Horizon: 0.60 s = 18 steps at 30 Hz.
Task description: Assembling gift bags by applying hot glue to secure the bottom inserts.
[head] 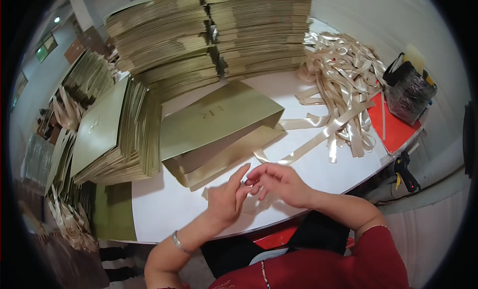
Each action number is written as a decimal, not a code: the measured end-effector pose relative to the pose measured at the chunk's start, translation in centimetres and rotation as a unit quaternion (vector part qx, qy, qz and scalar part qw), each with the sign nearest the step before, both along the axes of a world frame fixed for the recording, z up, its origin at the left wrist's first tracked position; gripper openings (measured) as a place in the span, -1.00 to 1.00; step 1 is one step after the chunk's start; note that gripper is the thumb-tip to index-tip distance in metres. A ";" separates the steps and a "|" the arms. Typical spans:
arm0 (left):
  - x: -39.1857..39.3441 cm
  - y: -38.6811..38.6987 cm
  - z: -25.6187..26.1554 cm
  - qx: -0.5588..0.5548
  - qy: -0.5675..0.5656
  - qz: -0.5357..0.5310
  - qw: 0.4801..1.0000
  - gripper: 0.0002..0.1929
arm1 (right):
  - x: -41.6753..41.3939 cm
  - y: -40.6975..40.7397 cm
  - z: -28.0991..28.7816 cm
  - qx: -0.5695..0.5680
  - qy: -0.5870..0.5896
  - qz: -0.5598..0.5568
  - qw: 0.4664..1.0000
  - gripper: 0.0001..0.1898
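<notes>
My left hand (227,199) and my right hand (280,182) meet over the white tabletop near its front edge, their fingertips close together. Whether something small is between the fingers I cannot tell. Just beyond them an opened gold-green paper bag (220,119) lies on its side, its mouth towards me, with lettering on its upper panel. A cream satin ribbon (308,145) runs from close behind my right hand up to the right, into a loose heap of satin ribbons (347,76). Another ribbon (306,122) reaches the bag's right corner.
Tall stacks of flat gold bags (261,31) stand at the back. More folded bags (138,139) stand at the left, beside bags with ribbon handles (71,225). A plastic-wrapped container (409,89) sits on a red sheet (392,128) at the right; a glue gun (405,173) hangs by the table edge.
</notes>
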<state>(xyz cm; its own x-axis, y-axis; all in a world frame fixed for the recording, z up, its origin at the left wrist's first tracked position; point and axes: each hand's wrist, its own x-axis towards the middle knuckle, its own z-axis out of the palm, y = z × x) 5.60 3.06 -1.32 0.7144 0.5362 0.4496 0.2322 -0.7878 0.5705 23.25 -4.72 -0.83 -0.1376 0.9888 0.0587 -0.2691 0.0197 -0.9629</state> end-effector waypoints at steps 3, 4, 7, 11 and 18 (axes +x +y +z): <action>-2.0 -2.6 0.7 -0.037 -0.043 0.031 0.998 -0.56 | -3.4 -1.0 1.1 0.012 -0.086 0.000 0.996 -0.86; -2.6 -3.2 0.9 -0.071 -0.073 0.033 0.994 -0.55 | -3.6 -0.7 1.2 0.011 -0.089 0.011 0.996 -0.86; -4.9 -4.1 1.8 -0.173 -0.092 0.036 0.980 -0.56 | -3.6 0.5 2.1 0.004 -0.143 0.087 0.986 -0.86; -7.2 -4.5 0.8 -0.330 -0.212 0.025 0.919 -0.57 | -4.2 1.9 2.9 0.089 -0.271 0.139 0.948 -0.84; -6.2 -1.2 -1.3 -0.645 -0.354 0.131 0.665 -0.62 | -1.8 14.5 1.1 0.107 -0.663 0.163 0.723 -0.72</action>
<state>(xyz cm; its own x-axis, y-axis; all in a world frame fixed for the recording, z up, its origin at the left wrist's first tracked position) -0.60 1.83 -2.63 0.3740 0.8666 -0.3304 -0.4220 0.4762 0.7715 21.45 9.80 0.31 -0.4375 0.8786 -0.1916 0.8633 0.3507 -0.3630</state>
